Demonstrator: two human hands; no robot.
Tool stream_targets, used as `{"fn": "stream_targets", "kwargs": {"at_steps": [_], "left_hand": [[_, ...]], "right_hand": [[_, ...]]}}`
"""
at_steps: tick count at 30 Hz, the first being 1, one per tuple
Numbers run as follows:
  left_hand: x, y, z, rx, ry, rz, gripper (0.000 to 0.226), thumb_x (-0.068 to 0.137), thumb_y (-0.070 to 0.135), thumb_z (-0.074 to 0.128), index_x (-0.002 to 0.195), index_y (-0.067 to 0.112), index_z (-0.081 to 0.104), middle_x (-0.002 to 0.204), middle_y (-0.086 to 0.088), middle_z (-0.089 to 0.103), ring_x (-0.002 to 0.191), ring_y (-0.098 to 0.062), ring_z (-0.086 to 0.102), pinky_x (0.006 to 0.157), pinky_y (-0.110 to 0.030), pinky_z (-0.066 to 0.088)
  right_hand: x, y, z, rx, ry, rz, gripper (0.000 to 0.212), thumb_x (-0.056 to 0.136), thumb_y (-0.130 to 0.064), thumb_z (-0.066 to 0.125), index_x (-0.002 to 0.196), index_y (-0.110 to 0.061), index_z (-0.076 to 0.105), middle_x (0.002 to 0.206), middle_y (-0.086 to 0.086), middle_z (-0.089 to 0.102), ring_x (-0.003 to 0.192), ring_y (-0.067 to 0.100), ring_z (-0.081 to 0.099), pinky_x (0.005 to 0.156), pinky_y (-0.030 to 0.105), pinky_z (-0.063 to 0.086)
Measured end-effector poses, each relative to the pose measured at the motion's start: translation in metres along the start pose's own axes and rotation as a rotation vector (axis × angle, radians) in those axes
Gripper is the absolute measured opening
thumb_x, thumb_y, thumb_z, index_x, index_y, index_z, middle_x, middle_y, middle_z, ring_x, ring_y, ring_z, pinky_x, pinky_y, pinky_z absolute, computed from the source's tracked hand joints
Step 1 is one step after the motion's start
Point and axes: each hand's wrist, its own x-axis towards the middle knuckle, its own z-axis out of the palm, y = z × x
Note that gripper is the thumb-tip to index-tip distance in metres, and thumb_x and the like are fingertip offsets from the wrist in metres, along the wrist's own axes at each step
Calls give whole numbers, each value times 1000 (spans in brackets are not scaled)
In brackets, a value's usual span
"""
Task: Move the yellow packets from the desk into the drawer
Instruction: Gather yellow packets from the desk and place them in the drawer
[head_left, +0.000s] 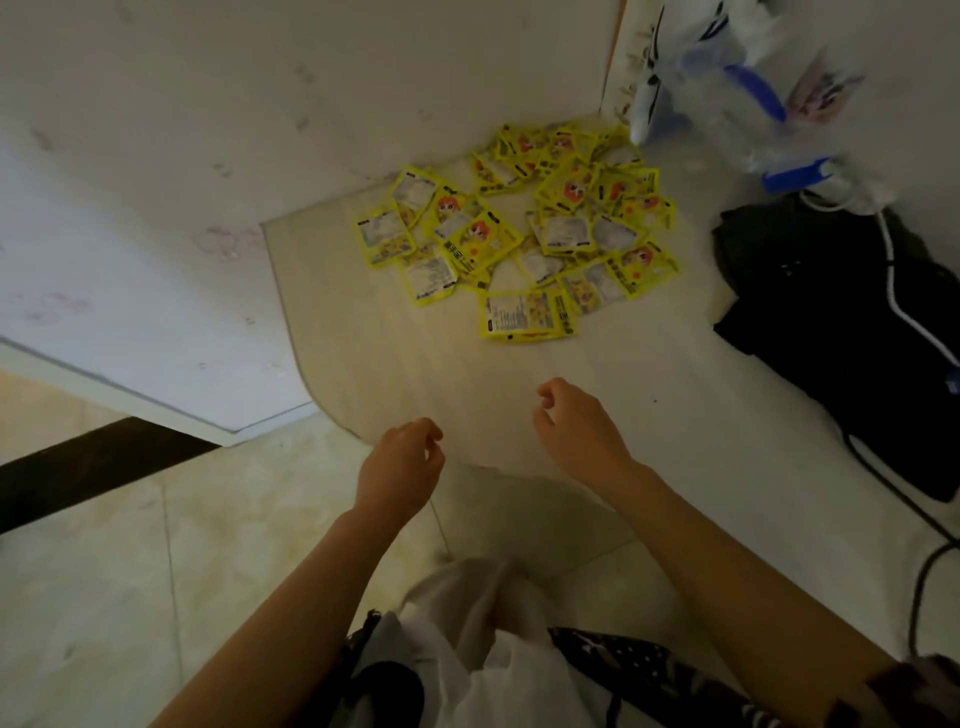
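Head view: glossy yellow printed packets (519, 223) lie heaped on the pale desk (467, 374); left hand (400, 475) and right hand (576, 426) hover empty, fingers loosely curled.

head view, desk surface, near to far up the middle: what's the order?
Person's curled empty left hand → curled empty right hand → bare pale desk surface → scattered pile of yellow printed packets → white back wall.

Yellow packets (524, 228) heaped on desk (649, 395); 2 empty hands near.
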Motion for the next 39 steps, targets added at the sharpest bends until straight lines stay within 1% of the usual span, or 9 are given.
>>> {"fn": "stream_targets", "kwargs": {"at_steps": [10,15,18,21,25,28,32,36,39], "left_hand": [[127,-7,-33,-15,-92,-41,21,91,22,51,109,20,62,106,2,66,100,-20,60,82,-33,48],[197,-15,-52,-88,-109,-89,24,89,17,56,112,12,61,112,-7,64,102,-27,59,87,-34,45],[231,-16,-57,-117,-115,-159,35,89,18,58,122,8,55,121,-13,58,111,-30,56,92,-36,43],[256,-11,-57,-189,-103,-294,51,89,23,60,133,5,44,133,-17,49,121,-34,50,97,-40,41],[277,2,-49,-183,-103,-429,71,90,38,57,141,-2,28,142,-21,36,128,-42,39,105,-46,32],[285,13,-43,-137,-105,-510,89,85,51,59,146,0,18,150,-18,26,134,-40,31,107,-47,30],[285,17,-35,-66,-55,-537,93,76,51,69,142,4,23,142,-15,32,129,-38,35,101,-46,36],[280,8,-32,-80,-67,-529,94,72,42,76,140,3,24,137,-18,35,128,-39,35,103,-45,35],[276,-2,-33,-169,-80,-518,80,70,29,80,131,5,33,131,-20,47,123,-39,46,99,-45,40]], "right_hand": [[103,-16,-18,-28,-4,39,35,96,-25,46,127,-10,50,126,8,57,113,26,55,92,43,49],[151,-26,-18,-109,-26,74,31,96,-23,48,124,-9,50,122,11,53,112,29,51,87,39,46],[170,-29,-18,-190,-43,73,37,96,-22,50,130,-9,46,130,13,47,119,32,44,92,39,43],[183,-29,-19,-283,-72,81,44,94,-23,53,135,-11,43,136,13,43,127,33,36,100,38,36],[197,-25,-17,-362,-130,63,52,92,-29,57,138,-12,41,140,11,42,132,34,33,107,39,32],[202,-22,-15,-382,-163,56,59,88,-32,62,139,-14,39,143,10,39,135,34,28,108,42,30],[207,-23,-13,-408,-187,25,68,84,-34,65,143,-18,35,146,5,34,135,34,24,107,43,28],[214,-25,-15,-431,-209,1,66,83,-34,68,140,-18,38,139,8,37,132,35,26,106,45,28],[219,-28,-15,-466,-210,0,63,82,-34,68,136,-17,40,133,13,36,128,37,28,105,46,27]]}}
